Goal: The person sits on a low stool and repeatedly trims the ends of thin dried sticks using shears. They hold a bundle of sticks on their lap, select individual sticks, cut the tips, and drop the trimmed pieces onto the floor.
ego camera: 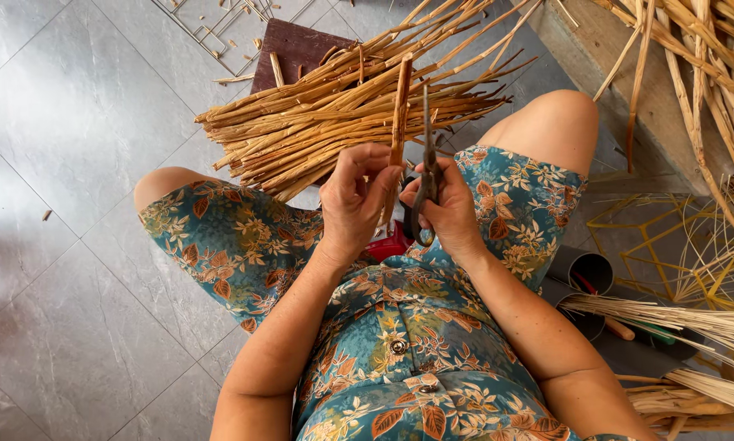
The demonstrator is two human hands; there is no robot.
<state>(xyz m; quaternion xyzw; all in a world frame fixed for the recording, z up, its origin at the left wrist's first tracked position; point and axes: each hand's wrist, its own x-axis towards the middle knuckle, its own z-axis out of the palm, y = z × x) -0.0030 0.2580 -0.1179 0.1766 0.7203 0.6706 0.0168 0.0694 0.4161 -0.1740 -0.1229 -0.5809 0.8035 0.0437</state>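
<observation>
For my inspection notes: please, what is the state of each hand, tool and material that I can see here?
left hand: shut on cane piece, held upright
cane piece: upright, between both hands
right hand: shut on scissors
scissors: blades closed, pointing up beside the cane
cane bundle: lying on the floor, ahead of the knees
grey tube: lying, open end showing

View: a single head-worn camera, aimed steeply down over the lap
Nearness: the left hand (354, 200) and right hand (444, 208) are seen close, mid-frame
Facing: the cane bundle (342, 106) is placed ahead, grey floor tiles (56, 122) around
Shared: only one view is given
</observation>
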